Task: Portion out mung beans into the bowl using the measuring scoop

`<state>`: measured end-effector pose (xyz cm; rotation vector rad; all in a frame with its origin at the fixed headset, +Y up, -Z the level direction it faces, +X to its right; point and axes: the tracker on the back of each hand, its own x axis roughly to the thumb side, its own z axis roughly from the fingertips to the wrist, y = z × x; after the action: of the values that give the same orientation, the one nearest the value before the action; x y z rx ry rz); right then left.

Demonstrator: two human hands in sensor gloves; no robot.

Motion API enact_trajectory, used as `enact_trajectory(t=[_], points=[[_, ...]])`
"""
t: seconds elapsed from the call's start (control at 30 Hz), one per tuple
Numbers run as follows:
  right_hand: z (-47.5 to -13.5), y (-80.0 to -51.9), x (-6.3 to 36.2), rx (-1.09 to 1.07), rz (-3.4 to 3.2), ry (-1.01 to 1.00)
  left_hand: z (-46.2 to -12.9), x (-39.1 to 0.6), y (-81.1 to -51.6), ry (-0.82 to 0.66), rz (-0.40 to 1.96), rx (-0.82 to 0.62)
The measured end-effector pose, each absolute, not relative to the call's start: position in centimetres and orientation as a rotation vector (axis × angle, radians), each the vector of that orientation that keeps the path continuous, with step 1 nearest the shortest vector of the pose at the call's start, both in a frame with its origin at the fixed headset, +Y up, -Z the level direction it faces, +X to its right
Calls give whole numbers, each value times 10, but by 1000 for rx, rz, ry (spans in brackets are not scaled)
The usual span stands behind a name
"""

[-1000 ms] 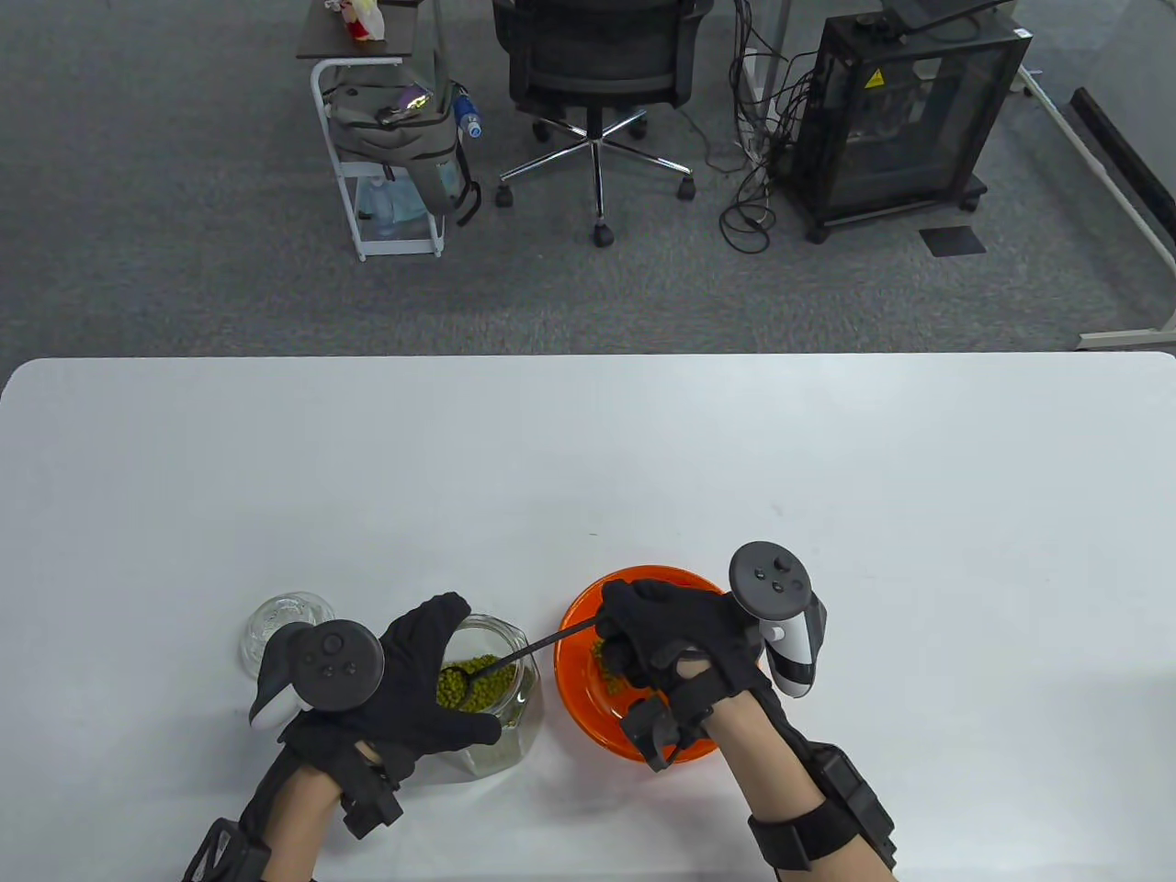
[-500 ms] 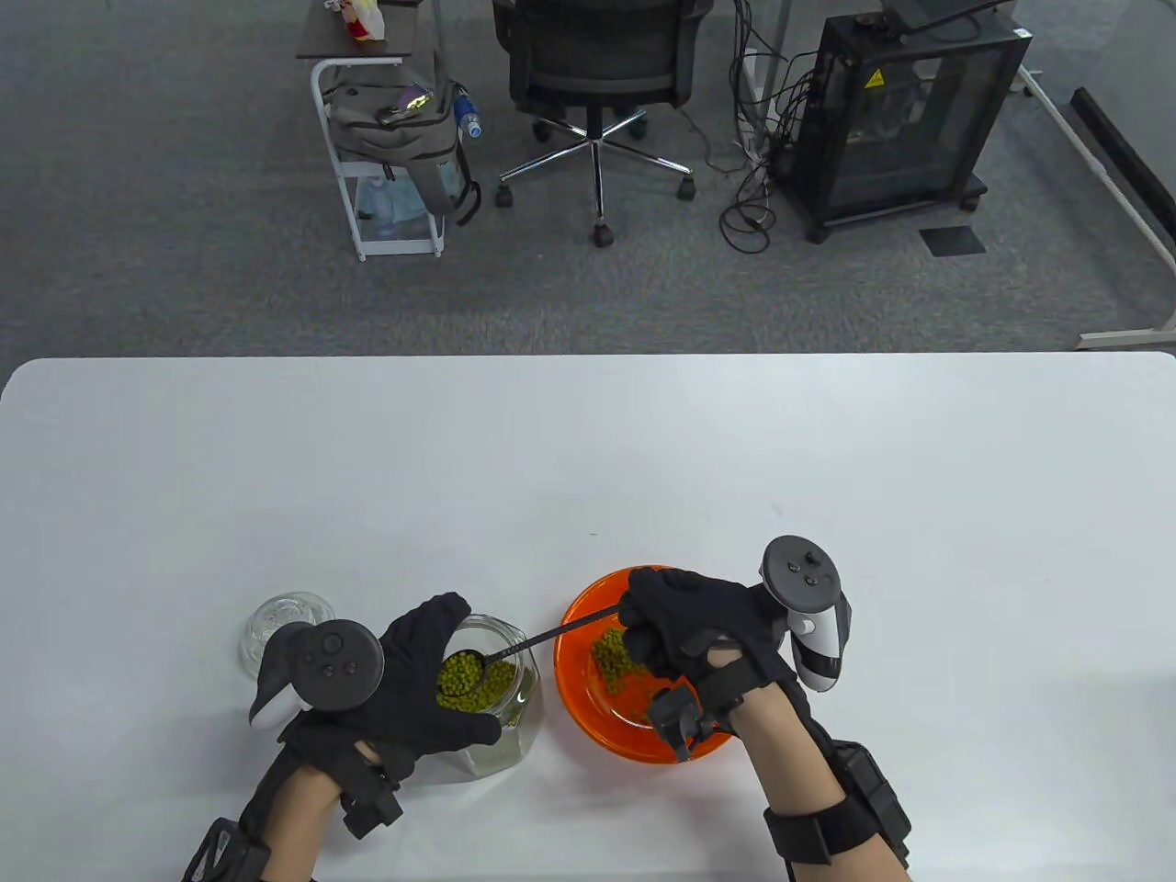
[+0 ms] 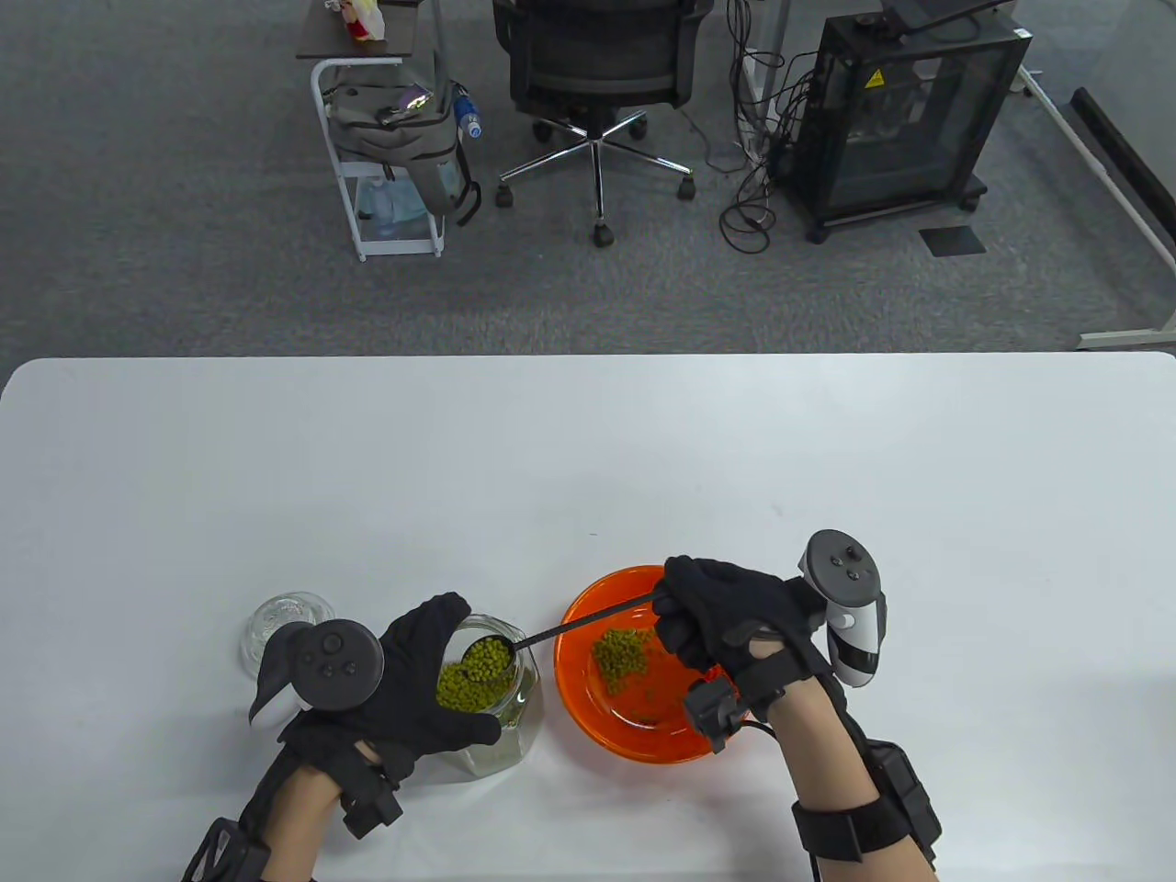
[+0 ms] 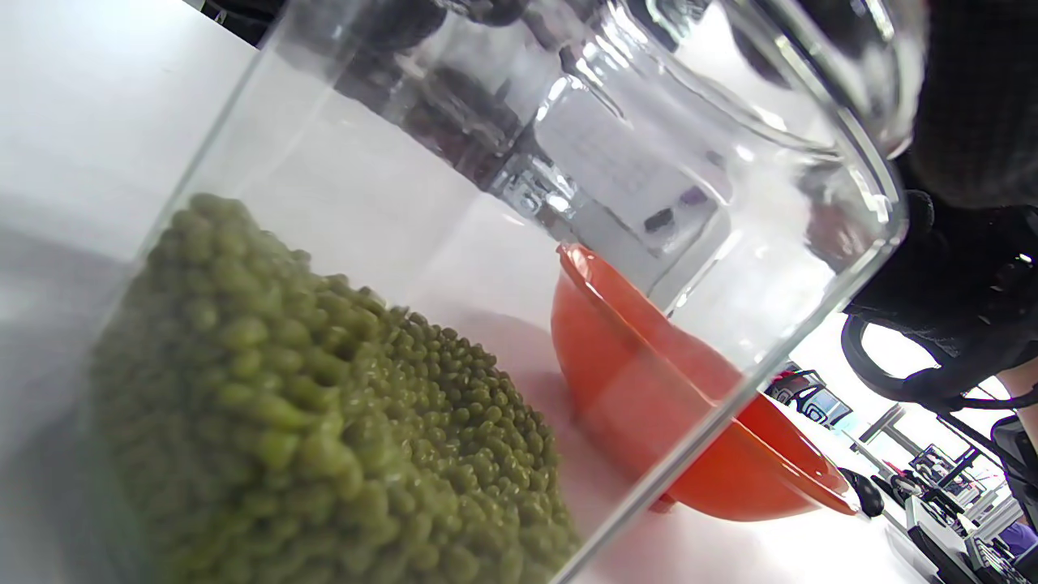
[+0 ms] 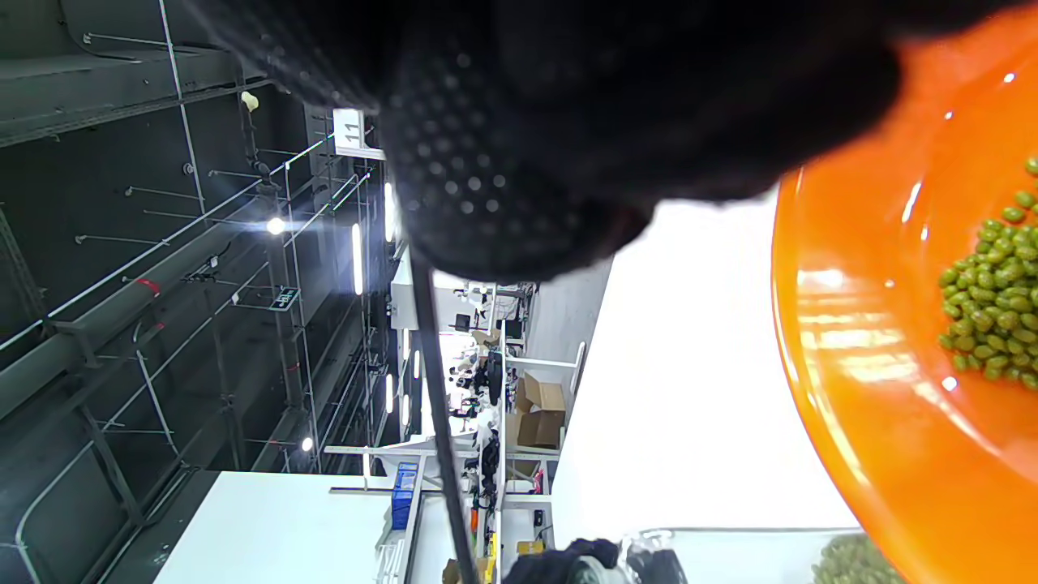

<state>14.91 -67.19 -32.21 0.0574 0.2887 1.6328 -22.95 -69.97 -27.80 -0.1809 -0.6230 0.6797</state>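
Note:
A clear glass jar (image 3: 501, 707) partly filled with green mung beans (image 4: 324, 405) stands near the table's front left. My left hand (image 3: 432, 680) is wrapped around its side. A black measuring scoop (image 3: 487, 657), heaped with beans, hovers over the jar's mouth; its thin handle (image 5: 434, 405) runs right to my right hand (image 3: 726, 611), which grips it above the orange bowl (image 3: 574, 680). A small pile of beans (image 3: 620, 657) lies in the bowl. In the left wrist view the bowl (image 4: 649, 422) shows through the glass.
The jar's glass lid (image 3: 280, 620) lies on the white table (image 3: 588, 459) just left of my left hand. Beyond the table's far edge stand an office chair (image 3: 597, 83), a small cart (image 3: 386, 138) and a black cabinet (image 3: 905, 110).
The right hand has drawn back to the right and lifted the scoop, now full of beans, out of the jar. The left hand and jar have stayed still.

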Motion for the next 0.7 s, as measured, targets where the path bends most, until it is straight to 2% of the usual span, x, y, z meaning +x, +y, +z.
enact_trajectory(t=[0.4,0.7], points=[[-316,-673,199,-5,1602,243,-278,-230,-700,-623,678,-183],[-316,-696,242,-134,1588,222,-279,-230,-699,-624,680,-186]])
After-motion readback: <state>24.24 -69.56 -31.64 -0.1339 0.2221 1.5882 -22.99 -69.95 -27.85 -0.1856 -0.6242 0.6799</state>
